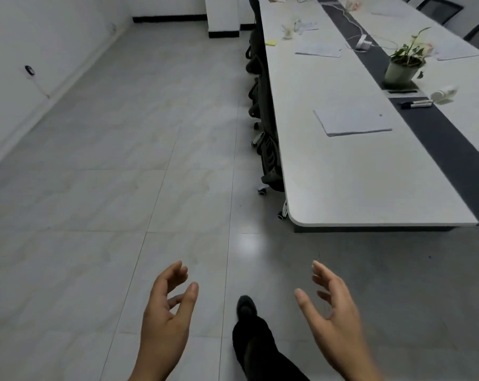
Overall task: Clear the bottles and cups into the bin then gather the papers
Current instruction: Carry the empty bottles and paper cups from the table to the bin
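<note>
Head view: left hand (165,312) and right hand (334,306) hang over glossy grey floor tiles (122,188), palms facing, each grip wide, fingers loosely curved, holding nothing. On the smooth white counter (356,182) with its rounded corner, flat papers (352,121) lie near the edge. A pale bottle (444,94) lies on its side near a round potted plant (400,72).

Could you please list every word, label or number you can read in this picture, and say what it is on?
No text can be read.
On the nearest paper stack: any print is too faint.
On the markers: too blurred.
On the bottle: too blurred.
</note>
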Motion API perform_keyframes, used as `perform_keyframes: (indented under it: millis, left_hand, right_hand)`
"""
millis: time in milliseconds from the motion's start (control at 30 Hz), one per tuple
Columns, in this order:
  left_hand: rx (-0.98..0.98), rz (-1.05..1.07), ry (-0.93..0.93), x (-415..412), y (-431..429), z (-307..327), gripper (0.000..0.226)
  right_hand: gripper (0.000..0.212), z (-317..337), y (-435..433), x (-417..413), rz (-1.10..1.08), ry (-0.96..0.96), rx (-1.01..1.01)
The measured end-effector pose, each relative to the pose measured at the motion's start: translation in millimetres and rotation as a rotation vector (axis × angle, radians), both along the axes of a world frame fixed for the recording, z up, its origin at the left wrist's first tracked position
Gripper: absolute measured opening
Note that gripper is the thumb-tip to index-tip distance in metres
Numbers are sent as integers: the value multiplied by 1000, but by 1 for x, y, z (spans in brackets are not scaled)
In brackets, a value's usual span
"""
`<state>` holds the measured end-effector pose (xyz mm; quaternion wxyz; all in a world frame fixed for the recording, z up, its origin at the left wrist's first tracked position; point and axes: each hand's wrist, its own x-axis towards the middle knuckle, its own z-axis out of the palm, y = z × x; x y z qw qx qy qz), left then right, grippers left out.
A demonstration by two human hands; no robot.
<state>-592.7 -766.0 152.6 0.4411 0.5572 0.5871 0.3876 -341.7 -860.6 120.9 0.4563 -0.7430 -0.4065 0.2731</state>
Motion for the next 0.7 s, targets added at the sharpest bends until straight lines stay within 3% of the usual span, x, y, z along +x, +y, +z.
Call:
perform_keyframes:
  millis: [167, 367, 567, 700]
  left_hand:
    - [-24, 2, 78, 15, 150, 22, 41]
    - [15, 110, 26, 17, 312, 54, 42]
    - [-19, 223, -43, 21, 474, 20, 41]
    - [-29, 188, -61, 31, 611, 11, 38]
  right_hand:
    - [57, 10, 167, 19, 42, 77, -32]
    - [57, 46, 364, 30, 213, 12, -20]
    - [58, 30, 541, 35, 260, 6, -61]
    - [60, 26, 664, 45, 201, -22, -82]
